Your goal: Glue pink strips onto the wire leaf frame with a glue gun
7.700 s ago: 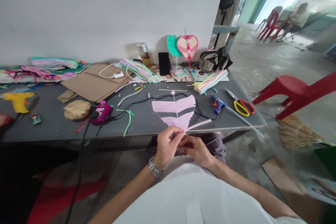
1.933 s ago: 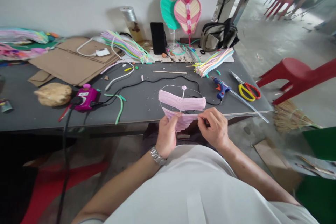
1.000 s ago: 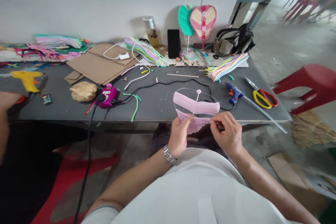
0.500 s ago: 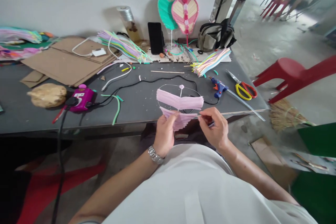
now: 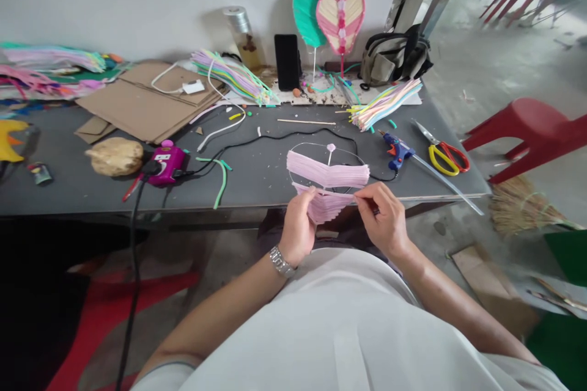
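Note:
A half-covered hand fan (image 5: 328, 171) of pale pink pipe cleaners on a thin wire hoop is held over the table's front edge. Two V-shaped pink bands cross it, with a gap between them and a small pink knob at the far end of its middle stick. My left hand (image 5: 298, 227) grips the lower band, thumb on top. At the right end of that band, my right hand (image 5: 384, 217) pinches a pink pipe cleaner (image 5: 342, 195) between thumb and fingertips. A blue glue gun (image 5: 400, 151) with a clear glue stick lies right of the fan.
Yellow-and-red scissors (image 5: 444, 157) lie at the right. Pipe cleaner bundles (image 5: 385, 104), a phone (image 5: 287, 62) and two finished fans (image 5: 340, 21) stand or lie behind. Leftward are cardboard sheets (image 5: 151, 101) and a magenta power adapter (image 5: 169, 164) with cords. A red chair (image 5: 534, 128) stands right.
The view has swung left, so the table's things sit further right. My right fingers have closed in at the lower band's right end; my left hand keeps its grip.

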{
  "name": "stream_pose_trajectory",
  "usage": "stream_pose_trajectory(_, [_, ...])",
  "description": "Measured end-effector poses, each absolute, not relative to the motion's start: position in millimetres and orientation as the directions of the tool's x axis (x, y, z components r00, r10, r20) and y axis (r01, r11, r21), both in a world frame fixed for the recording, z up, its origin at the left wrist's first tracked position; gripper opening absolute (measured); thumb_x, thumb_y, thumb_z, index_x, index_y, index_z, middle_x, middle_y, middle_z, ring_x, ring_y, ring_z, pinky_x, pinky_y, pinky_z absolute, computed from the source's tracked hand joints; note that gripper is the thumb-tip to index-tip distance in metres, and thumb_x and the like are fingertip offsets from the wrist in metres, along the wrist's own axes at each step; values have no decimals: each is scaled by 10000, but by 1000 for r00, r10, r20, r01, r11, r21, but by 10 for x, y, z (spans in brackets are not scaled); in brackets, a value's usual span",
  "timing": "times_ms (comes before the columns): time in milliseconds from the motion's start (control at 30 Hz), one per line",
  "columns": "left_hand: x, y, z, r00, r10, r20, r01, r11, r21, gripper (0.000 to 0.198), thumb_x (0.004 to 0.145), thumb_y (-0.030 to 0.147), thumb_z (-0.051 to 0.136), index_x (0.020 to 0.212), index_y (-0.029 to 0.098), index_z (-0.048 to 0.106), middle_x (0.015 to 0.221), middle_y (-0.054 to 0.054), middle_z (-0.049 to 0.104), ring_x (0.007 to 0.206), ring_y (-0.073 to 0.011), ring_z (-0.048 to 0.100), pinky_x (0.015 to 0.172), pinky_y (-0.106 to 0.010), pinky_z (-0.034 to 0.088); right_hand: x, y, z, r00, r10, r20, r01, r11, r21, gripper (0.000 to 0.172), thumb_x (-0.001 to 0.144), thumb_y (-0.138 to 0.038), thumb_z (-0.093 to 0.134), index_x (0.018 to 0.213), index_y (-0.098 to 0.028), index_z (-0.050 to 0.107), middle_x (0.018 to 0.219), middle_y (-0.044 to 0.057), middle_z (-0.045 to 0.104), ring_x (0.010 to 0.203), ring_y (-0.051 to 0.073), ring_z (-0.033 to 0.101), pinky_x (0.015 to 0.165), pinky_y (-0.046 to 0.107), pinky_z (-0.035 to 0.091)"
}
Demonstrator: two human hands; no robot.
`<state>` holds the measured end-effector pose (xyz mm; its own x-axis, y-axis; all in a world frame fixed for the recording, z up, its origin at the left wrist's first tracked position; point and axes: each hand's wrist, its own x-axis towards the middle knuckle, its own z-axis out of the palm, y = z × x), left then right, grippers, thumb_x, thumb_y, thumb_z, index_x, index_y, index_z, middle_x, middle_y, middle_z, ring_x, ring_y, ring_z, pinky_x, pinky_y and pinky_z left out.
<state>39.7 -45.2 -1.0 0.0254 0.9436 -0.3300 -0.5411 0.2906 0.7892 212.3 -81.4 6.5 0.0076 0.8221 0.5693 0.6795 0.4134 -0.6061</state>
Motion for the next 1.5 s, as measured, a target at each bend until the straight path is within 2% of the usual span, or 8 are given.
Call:
stream_pose_trajectory(167, [404, -457, 52, 95, 952, -291, -540, 295, 788, 278, 721, 391, 865, 815, 150, 763, 806, -24, 765, 759, -167, 695, 742, -271, 536, 2135, -799, 61, -44, 810, 584, 683, 452, -574, 165, 981, -89, 553, 939, -237, 616, 878, 25, 637, 790, 166, 600, 703, 299, 475])
stream_pose_trajectory(367, [399, -460, 39, 65, 944, -324, -530, 308, 790, 227, 681, 327, 840, 759, 148, 723, 705, 1, 704, 654, -136, 638, 633, -240, 501, 2120, -811, 87, -86, 791, 606, 700, 480, -528, 164, 968, -72, 563, 949, -228, 610, 877, 23, 641, 779, 156, 603, 697, 279, 477])
stream_pose_trajectory(567, [405, -475, 11, 56, 945, -323, -542, 301, 785, 268, 649, 338, 864, 743, 154, 693, 674, 20, 668, 622, -117, 600, 611, -226, 488, 2104, -789, 158, -240, 700, 672, 851, 485, -201, 104, 965, -117, 607, 963, -215, 643, 937, 59, 686, 836, 199, 589, 767, 343, 428])
stream_pose_trajectory(700, [416, -468, 12, 74, 948, -309, -534, 300, 791, 301, 657, 365, 881, 741, 154, 684, 690, 18, 662, 632, -117, 593, 636, -237, 483, 2055, -725, 239, -356, 701, 618, 845, 524, -107, 102, 967, -121, 614, 976, -213, 659, 951, 45, 721, 863, 203, 573, 774, 357, 367])
stream_pose_trajectory(900, [402, -472, -14, 88, 964, -252, -544, 258, 798, 272, 698, 343, 871, 761, 168, 673, 704, 32, 652, 666, -114, 589, 695, -241, 474, 1897, -599, 428, -483, 733, 479, 815, 576, -59, 195, 1022, -155, 527, 912, -201, 680, 906, 53, 702, 871, 216, 514, 784, 368, 310])
stream_pose_trajectory(1067, [382, -469, -34, 83, 977, -197, -566, 208, 797, 237, 751, 351, 836, 733, 169, 686, 712, 31, 662, 688, -112, 579, 707, -235, 461, 1817, -528, 542, -530, 766, 364, 812, 582, -43, 185, 1001, -132, 530, 901, -187, 676, 900, 68, 670, 894, 235, 494, 802, 370, 302])
stream_pose_trajectory(1300, [385, -472, -40, 45, 971, -234, -561, 219, 798, 230, 738, 344, 823, 716, 167, 677, 693, 38, 642, 676, -113, 556, 701, -236, 442, 1818, -512, 550, -540, 766, 349, 816, 578, -8, 208, 1021, -130, 508, 893, -189, 660, 861, 59, 659, 872, 232, 497, 783, 369, 302])
stream_pose_trajectory(1500, [386, -470, -43, 48, 975, -218, -567, 206, 797, 225, 746, 363, 811, 760, 171, 695, 749, 13, 683, 737, -144, 612, 765, -260, 468, 1823, -468, 601, -568, 746, 349, 799, 601, 17, 228, 983, -85, 514, 848, -196, 661, 846, 63, 626, 854, 239, 478, 764, 378, 299])
